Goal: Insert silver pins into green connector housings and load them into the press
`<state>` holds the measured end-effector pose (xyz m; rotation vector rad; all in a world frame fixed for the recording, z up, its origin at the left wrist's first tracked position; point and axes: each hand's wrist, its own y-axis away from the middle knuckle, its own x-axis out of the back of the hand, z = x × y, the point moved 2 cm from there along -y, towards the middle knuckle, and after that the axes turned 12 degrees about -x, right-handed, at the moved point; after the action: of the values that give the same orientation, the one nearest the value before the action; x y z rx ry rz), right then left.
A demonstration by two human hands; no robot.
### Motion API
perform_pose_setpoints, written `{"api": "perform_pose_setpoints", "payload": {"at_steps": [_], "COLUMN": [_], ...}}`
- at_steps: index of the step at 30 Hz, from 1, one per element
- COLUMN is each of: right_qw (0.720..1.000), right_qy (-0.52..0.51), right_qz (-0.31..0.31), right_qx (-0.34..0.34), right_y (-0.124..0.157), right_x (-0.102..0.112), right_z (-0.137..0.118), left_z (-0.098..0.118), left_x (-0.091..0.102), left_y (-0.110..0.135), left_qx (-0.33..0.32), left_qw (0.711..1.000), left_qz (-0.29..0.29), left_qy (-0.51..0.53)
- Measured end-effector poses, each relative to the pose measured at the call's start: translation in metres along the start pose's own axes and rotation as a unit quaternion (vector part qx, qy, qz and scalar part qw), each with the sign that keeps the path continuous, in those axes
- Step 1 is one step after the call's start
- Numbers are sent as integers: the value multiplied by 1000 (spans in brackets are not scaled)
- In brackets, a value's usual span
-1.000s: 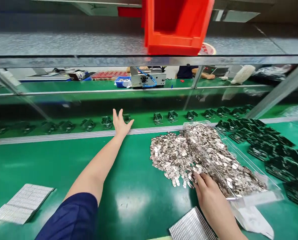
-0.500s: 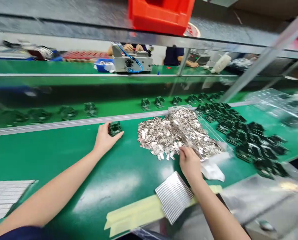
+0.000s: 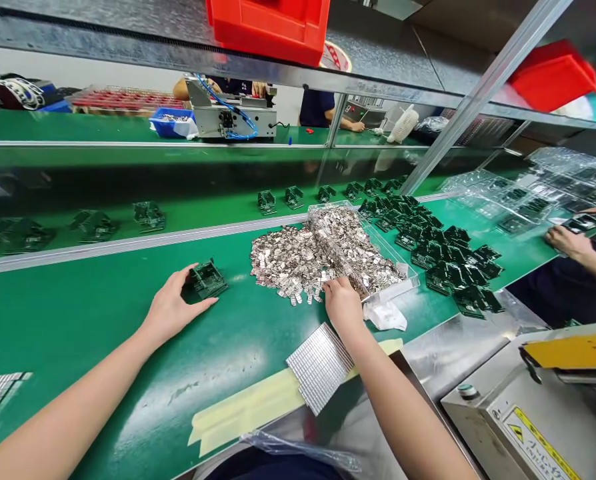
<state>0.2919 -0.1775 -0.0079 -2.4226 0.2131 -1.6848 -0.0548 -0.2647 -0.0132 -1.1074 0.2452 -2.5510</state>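
My left hand (image 3: pixel 171 308) is closed round a small dark green circuit board part (image 3: pixel 207 279) and rests with it on the green bench (image 3: pixel 78 313). My right hand (image 3: pixel 342 301) lies at the near edge of a heap of small shiny metal pieces (image 3: pixel 298 260), fingers curled into them; what they pinch is hidden. The heap spills out of a clear plastic bag (image 3: pixel 378 267). A flat block of silver strips (image 3: pixel 319 365) sits just under my right wrist.
Many dark green board parts (image 3: pixel 443 257) are piled right of the heap, and more ride the belt (image 3: pixel 93 225) behind. Another person's hand (image 3: pixel 568 241) works at clear trays at far right. A red bin (image 3: pixel 271 27) sits on the shelf overhead. A metal machine (image 3: pixel 538 413) stands at lower right.
My left hand reached to the belt, took a green board part and drew it back onto the bench. My right hand stayed at the heap. The view swung right.
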Motion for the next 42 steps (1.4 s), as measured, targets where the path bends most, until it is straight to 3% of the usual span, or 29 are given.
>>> {"api": "perform_pose_setpoints", "payload": {"at_steps": [2,4,8,10,12,14,19,25,29,38,42], "right_qw": [1000,999,991,966,914,874,849,897,906,891,867], "right_qy": [-12,-37,-124,-252,-394,-473,-511,-424,-405,-437,-479], "right_qz": [-5,-9,-25,-54,-88,-108,-102,-74,-70,-55,-59], "right_qx": [-2,6,29,35,28,4,-86,-101,-97,-110,-124], "right_y": [-5,-4,18,37,57,75,98,101,103,112,114], "right_x": [0,5,30,45,58,65,60,54,52,43,43], "right_z": [-3,-4,-6,-8,-9,-12,-19,-28,-31,-32,-31], "left_z": [8,28,91,121,141,151,145,146,147,141,144], "left_x": [-6,-16,-46,-61,-75,-84,-94,-91,-90,-93,-91], "left_y": [4,11,26,34,41,49,65,70,71,75,76], "left_qx": [27,61,91,100,96,74,2,-45,-59,-91,-68], "left_qw": [989,951,872,825,784,766,777,790,806,855,875], "left_qz": [31,32,-37,-97,-148,-170,-161,-173,-174,-151,-128], "left_qy": [144,300,479,547,595,615,608,586,562,487,462]}}
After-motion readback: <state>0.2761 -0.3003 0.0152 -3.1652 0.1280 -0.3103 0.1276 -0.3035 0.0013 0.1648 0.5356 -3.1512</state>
